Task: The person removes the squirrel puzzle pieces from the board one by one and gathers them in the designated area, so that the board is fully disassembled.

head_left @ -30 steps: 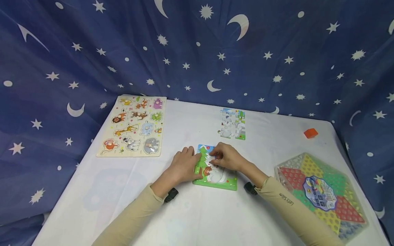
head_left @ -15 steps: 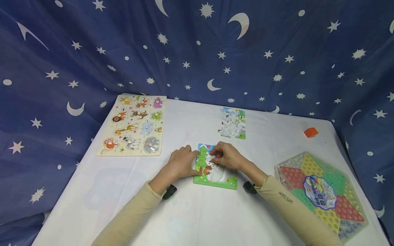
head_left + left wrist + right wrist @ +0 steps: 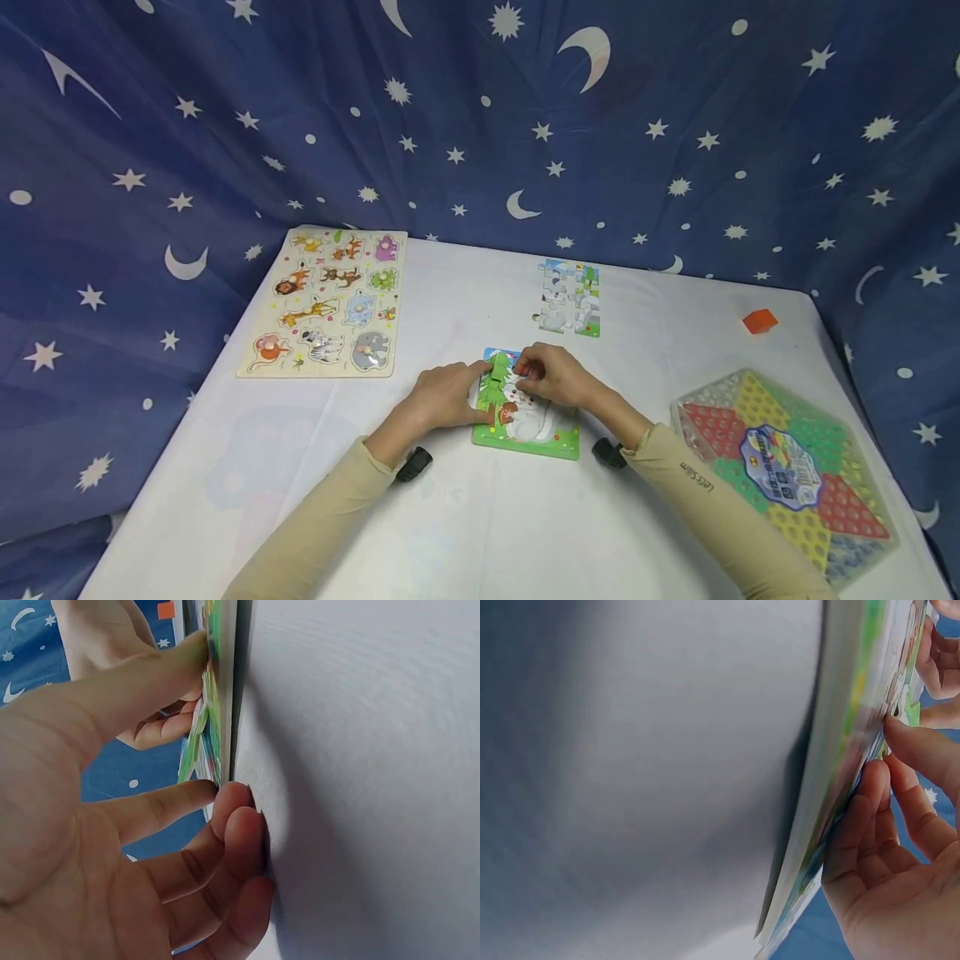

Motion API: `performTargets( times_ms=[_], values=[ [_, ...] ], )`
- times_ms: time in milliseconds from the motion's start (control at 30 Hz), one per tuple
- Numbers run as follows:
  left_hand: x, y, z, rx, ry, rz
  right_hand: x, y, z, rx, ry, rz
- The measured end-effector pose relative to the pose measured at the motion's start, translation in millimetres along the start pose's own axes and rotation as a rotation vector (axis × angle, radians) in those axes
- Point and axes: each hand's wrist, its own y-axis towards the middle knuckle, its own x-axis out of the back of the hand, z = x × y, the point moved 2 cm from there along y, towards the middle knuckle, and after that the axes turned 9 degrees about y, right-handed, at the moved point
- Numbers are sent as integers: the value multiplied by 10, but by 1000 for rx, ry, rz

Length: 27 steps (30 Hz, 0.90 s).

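A small jigsaw board (image 3: 562, 447) with a white animal, a green tree and a red-brown shape lies flat in front of me. My left hand (image 3: 446, 396) rests at its left edge, thumb and index finger spread along the side. In the left wrist view, the left thumb (image 3: 161, 671) touches the board and the other fingers bend down by the table. My right hand (image 3: 557, 375) reaches over the upper right and pinches a puzzle piece between thumb and index finger. That green tree piece (image 3: 196, 739) tilts up off the board; the fingertips partly hide it.
Behind the board lies a group of joined jigsaw pieces (image 3: 555, 317). A wooden animal peg puzzle (image 3: 250, 367) is at the back left. On the right are an orange-red block (image 3: 760, 322) and a hexagonal Chinese checkers set (image 3: 780, 467). A star-patterned curtain (image 3: 450, 108) hangs behind.
The tree piece shows a raised edge that was not visible before. My left fingers have lowered and spread a little along the board's edge. The right hand stays nearly in place.
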Motion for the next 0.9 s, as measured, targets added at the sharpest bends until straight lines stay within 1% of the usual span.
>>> performTargets(
  times_ms=[133,367,667,900],
  values=[
    [-16,7,-21,9,7,-17,13,6,11,-9,4,5],
    [-24,-3,-41,11,31,-37,-6,29,6,-56,33,21],
    [-28,6,-35,15,34,-24,29,42,1,-28,74,14],
    [-47,2,-27,11,25,-31,102,60,-17,-2,89,-19]
  ],
)
